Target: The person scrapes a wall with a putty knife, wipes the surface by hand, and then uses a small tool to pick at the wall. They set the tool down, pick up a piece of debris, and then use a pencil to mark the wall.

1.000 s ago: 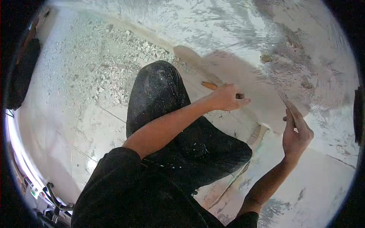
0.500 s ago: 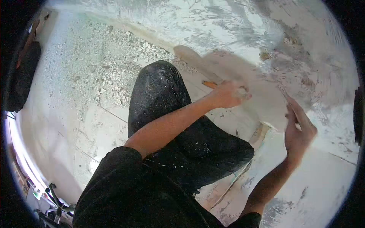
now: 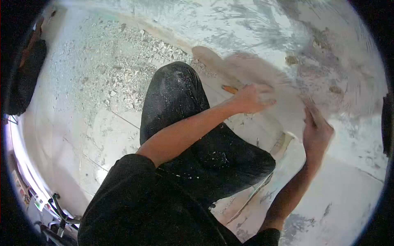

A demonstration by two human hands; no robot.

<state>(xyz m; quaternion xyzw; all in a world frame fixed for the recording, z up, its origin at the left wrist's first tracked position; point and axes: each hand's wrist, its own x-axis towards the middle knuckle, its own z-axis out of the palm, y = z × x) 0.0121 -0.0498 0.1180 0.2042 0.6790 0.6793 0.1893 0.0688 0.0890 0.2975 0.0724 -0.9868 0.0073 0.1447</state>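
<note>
My left hand [image 3: 252, 99] is low in front of the pale, patchy plastered surface [image 3: 246, 28]. Its thumb and fingers point right with a gap between them. An orange object [image 3: 230, 89] shows just behind this hand; the rest is hidden, and whether the hand touches it cannot be made out. To the right, my right hand [image 3: 318, 129] is raised beside the same surface. Its fingers are pressed together and slightly blurred, and whatever thin thing may be between the tips is too small to name.
Broken plaster chips [image 3: 135, 78] lie scattered over the tiled floor [image 3: 115, 135]. My bent knee [image 3: 176, 90] in dark, dusty trousers stands between them and my arms. Dark metal legs [image 3: 61, 217] stand at lower left, and a dark object [image 3: 28, 78] at upper left.
The fingers of my left hand have gone from a curled loop to stretched apart. My right hand has moved slightly left and its fingers point more upward. The view has shifted a little.
</note>
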